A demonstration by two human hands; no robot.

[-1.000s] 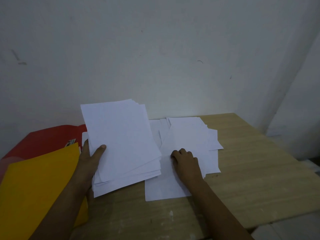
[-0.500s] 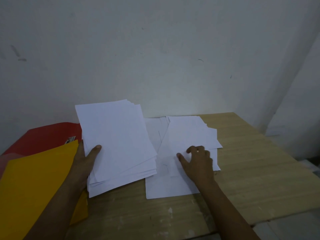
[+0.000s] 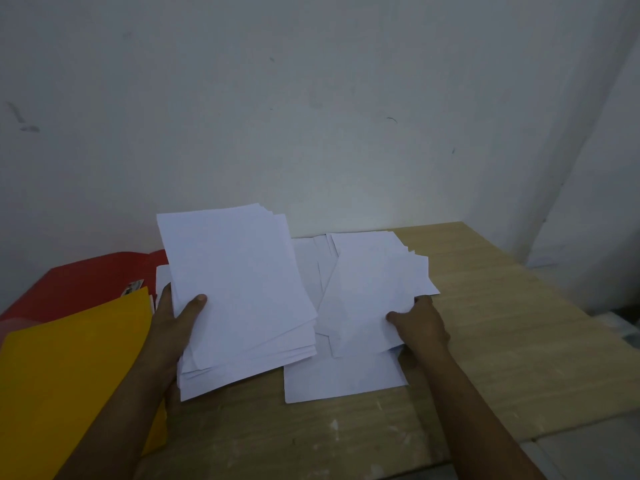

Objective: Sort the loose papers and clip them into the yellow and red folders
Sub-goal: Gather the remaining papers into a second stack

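No legible txt; papers [image 3: 239,278] blank, folder label blurred.

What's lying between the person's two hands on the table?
In the head view, the white paper stack gripped by the left hand and the loose sheets that the right hand pinches fill the stretch between them.

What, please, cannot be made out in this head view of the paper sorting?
- Left hand fingers: hidden behind the held paper stack.
- Red folder: partly covered by the yellow folder and the stack.
- Yellow folder: cut off by the left edge.
- Small item on the red folder: too small to identify.
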